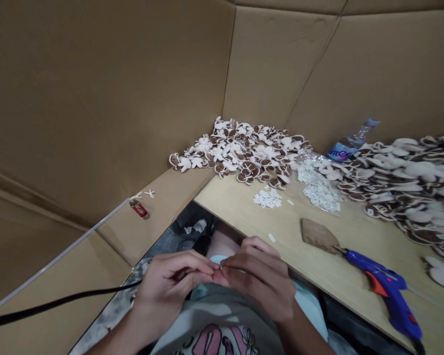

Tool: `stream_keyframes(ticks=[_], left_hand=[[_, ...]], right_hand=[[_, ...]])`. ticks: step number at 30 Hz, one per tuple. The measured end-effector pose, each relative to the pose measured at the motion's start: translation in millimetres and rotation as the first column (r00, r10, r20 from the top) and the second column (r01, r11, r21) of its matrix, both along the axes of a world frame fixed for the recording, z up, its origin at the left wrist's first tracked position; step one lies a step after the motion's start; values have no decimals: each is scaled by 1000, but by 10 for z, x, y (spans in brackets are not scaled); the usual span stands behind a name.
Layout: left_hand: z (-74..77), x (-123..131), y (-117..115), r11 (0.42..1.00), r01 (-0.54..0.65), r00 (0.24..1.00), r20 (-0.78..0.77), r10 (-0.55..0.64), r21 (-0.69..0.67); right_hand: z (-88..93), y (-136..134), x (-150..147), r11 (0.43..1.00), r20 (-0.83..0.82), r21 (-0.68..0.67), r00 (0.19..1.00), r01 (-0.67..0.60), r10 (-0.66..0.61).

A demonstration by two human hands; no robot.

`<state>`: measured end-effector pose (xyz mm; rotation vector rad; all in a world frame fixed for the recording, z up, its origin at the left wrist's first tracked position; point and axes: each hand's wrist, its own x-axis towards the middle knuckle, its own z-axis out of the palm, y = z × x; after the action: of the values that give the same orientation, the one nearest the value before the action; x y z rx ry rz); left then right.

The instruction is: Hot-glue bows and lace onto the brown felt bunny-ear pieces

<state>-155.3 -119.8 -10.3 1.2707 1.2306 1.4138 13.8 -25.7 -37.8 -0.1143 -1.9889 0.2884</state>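
My left hand (170, 276) and my right hand (261, 276) meet in front of my shirt, by the near edge of the table. The thumb and fingers of each are pinched together, and the fingertips touch. Anything between them is too small or too hidden to make out. Beyond my right hand lies a small white tag (271, 237). To the right a blue glue gun (381, 276) with an orange trigger rests its nozzle on a brown pad (318, 235). A small pile of white tags (267, 197) lies farther back.
Brown-and-white plush pieces with bows (251, 143) are heaped at the back, with another heap (418, 172) at right. Between them are a plastic bottle (350, 143) and a bag of white tags (320, 187). A red cutter (138, 208) lies left on cardboard. Cardboard walls (107, 88) enclose the table.
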Motion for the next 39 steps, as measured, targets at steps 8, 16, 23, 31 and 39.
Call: stream_keyframes(ticks=[8,16,23,31,39], left_hand=[[-59,-29,-153,946,88,874,-480,77,312],[-63,71,-144,964,3,972,-226,60,266],[44,66,-121,968,-37,974,-209,91,249],[134,33,-106,984,30,966,-257,17,177],[176,15,-144,990,103,952,-297,-70,99]], right_hand=[[119,-109,53,1000,42,-27,999,14,-13],[125,-227,112,992,31,-110,998,56,-53],[53,-207,134,994,70,-41,993,98,-95],[177,-181,107,998,16,-29,998,60,-60],[403,-262,68,993,30,-59,994,103,-102]])
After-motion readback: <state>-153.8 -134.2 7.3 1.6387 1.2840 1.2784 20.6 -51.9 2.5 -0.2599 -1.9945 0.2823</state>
